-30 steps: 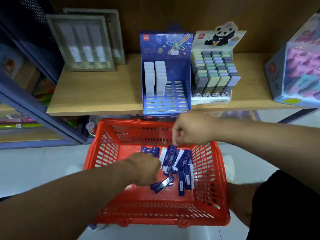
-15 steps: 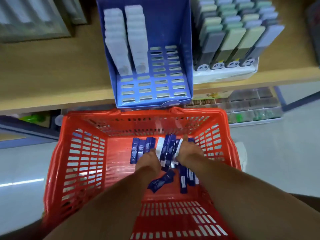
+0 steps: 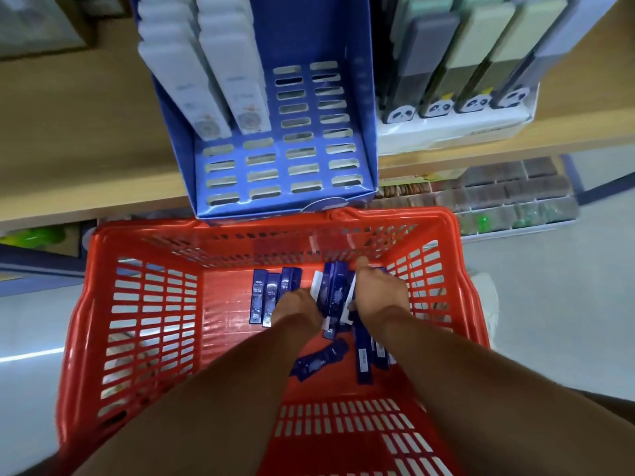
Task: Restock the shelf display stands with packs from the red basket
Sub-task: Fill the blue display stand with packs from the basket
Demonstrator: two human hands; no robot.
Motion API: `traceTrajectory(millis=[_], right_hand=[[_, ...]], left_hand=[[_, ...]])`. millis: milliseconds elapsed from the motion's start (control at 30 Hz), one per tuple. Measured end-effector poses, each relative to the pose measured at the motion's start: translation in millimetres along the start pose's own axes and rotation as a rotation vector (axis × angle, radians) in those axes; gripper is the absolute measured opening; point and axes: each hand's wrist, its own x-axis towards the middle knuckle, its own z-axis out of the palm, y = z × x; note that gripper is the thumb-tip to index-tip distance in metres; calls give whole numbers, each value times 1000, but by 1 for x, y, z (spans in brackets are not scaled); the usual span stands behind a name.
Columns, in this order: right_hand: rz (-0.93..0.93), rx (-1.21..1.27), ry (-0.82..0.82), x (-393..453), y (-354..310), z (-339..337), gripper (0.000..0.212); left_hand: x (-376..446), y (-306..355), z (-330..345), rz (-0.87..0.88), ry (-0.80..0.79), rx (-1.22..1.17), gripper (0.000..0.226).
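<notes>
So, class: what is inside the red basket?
Inside the red basket lie loose dark blue packs on its floor. The left hand and right hand reach among them, covering some packs; whether either hand grips one cannot be seen.

Fingers of the left hand (image 3: 294, 305) and right hand (image 3: 379, 290) are hidden among the packs (image 3: 331, 297), so neither grip can be judged. Pack print is too small to read. The top edge cuts off the stand (image 3: 357, 97); the basket (image 3: 144, 304) runs off the bottom.
</notes>
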Motion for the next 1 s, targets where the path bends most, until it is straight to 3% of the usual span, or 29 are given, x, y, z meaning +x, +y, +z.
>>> traceTrajectory(millis=[133,267,400,600,700,767,1000], right_hand=[[36,-85,-53,4,8,-9,25],[80,-21,-93,11,4,-5,30],[96,73,-138,13,-3,-3,54],[76,119,5,5,-4,0,66],[34,235,17,-7,-8,-10,41],[-99,176,-18,-24,-12,-23,25],[-627,-317,-206,-99,-42,-122,35]], left_hand=[[-9,-6,6,12,-5,4,32],[-17,-22,14,16,-27,-125,33],[-31,-38,9,86,35,-198,28],[-47,-58,-5,190,80,-217,23],[-61,-65,-20,252,79,-192,22],[-77,-70,-34,285,88,-151,21],[-156,-67,-112,470,80,112,15]])
